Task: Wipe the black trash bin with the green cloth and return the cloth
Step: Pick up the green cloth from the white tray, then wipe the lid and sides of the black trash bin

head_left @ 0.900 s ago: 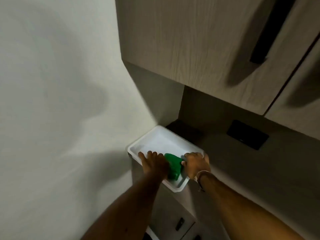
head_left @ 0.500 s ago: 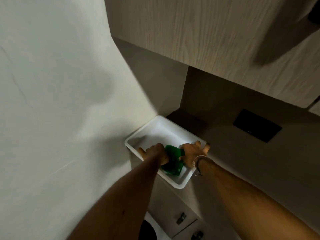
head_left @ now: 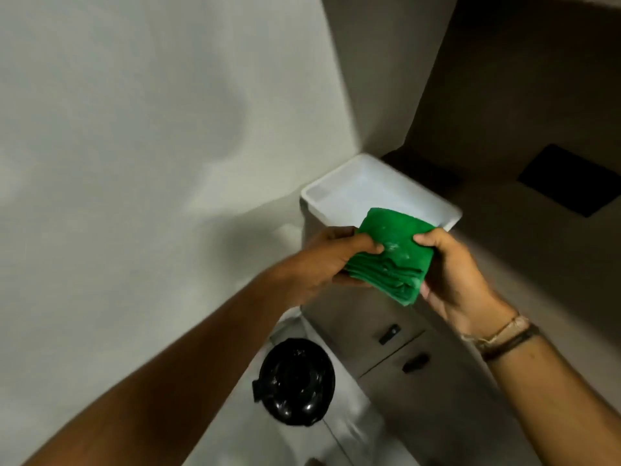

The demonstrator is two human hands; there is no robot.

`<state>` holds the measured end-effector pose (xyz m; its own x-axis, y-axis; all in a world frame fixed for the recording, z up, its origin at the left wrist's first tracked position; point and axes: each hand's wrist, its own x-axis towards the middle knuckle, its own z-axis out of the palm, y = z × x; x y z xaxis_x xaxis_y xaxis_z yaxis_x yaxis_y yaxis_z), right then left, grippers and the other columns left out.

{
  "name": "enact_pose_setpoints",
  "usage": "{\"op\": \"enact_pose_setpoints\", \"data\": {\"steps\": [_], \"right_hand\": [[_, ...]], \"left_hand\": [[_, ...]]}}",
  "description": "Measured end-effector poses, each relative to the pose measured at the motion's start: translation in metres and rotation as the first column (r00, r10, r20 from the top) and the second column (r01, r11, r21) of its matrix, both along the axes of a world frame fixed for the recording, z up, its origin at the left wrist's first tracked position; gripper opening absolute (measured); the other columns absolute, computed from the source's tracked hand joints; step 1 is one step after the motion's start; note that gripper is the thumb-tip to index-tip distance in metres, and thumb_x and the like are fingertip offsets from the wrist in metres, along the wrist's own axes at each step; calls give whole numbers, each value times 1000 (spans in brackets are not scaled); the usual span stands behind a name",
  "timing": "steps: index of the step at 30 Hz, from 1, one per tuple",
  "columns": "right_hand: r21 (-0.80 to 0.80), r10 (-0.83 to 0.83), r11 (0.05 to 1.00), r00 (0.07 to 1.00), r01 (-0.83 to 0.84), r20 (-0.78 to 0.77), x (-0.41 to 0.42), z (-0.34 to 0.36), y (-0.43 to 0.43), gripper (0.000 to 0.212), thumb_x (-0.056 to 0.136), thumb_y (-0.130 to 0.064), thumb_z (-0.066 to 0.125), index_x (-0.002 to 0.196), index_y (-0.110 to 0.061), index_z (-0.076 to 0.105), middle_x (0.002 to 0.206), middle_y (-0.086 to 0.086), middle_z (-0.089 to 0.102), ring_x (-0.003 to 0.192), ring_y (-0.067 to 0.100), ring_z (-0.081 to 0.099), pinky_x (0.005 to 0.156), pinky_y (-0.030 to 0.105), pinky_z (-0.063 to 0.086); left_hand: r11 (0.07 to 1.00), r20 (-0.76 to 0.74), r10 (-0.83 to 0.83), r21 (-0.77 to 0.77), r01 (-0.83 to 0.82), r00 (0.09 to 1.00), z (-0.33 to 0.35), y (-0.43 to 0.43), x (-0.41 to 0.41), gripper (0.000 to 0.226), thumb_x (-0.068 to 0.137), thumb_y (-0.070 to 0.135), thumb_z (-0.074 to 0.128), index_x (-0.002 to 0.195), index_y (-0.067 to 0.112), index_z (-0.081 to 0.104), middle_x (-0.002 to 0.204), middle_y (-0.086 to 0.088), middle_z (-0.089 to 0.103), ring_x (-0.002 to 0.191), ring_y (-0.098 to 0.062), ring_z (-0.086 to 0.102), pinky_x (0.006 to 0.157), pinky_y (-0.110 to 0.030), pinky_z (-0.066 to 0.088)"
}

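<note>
A folded green cloth is held in the air between both hands, just in front of the white tray. My left hand grips its left edge with the thumb on top. My right hand grips its right edge. Below them on the floor stands the round black trash bin, lined with a shiny black bag and seen from above. The bin stands apart from both hands and from the cloth.
The white tray sits on a grey counter in the corner by the white wall. Under the counter are cabinet doors with dark handles. A black panel lies on the counter at the right.
Both hands lifted the green cloth out of the white tray and drew it toward me. My view tilted down, and the black trash bin on the floor came into sight.
</note>
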<state>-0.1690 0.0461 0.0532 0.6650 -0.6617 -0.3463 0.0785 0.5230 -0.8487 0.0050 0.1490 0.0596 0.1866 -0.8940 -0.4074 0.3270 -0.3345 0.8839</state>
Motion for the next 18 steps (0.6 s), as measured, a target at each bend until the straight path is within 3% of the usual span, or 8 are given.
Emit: {"op": "enact_pose_setpoints", "data": {"steps": [2,5,7,11,15,16,18], "right_hand": [[267,30,961,987,-73,159,0,-20,48,51,94,-29,47,132,-6,71,135,23,70,118,39,72,97,52,59],[434,7,896,980,-95,201,-1,-57,105,57,98,-44,50,135,-5,69,139,26,67,120,40,71,96,51,61],[447,19,887,978,-113,208,2,-84,136,61,97,-49,59,138,-4,66,140,26,66,122,38,71,96,47,61],[445,51,890,992,-97,115,12,-139,169,50,94,-24,68,138,-2,65,135,24,70,117,35,74,90,42,63],[479,51,875,998,-63,38,24,-221,175,43,95,-22,66,134,-3,69,134,24,71,118,36,74,89,45,64],[479,34,877,999,-33,8,24,-243,173,42,95,-22,66,133,-4,70,133,23,72,117,36,74,87,45,64],[463,-13,885,998,43,-67,24,-292,166,40,98,-21,65,135,-5,68,131,22,73,115,35,75,82,45,66]], "left_hand": [[999,-59,27,28,-26,998,-23,40,-8,25,99,10,71,121,-1,73,106,-16,79,91,-20,78,69,-26,65],[996,-110,61,78,-53,992,-67,93,-14,25,100,11,70,123,0,73,108,-15,79,99,-25,77,77,-32,67],[993,-97,65,104,-55,993,-96,120,-10,28,99,13,72,125,1,73,111,-16,80,102,-26,78,84,-36,67],[992,17,31,119,-33,999,-150,152,1,25,92,20,82,113,7,77,103,-13,83,92,-21,82,73,-32,67],[973,189,106,181,-141,976,-232,177,28,43,85,59,84,101,20,76,88,3,83,79,-14,82,63,-30,65],[961,208,150,197,-192,966,-258,185,35,48,85,69,77,102,24,76,90,4,82,78,-13,81,65,-33,64],[922,341,219,235,-308,914,-325,203,46,56,86,79,63,106,28,75,105,0,80,92,-18,78,85,-43,62]]}}
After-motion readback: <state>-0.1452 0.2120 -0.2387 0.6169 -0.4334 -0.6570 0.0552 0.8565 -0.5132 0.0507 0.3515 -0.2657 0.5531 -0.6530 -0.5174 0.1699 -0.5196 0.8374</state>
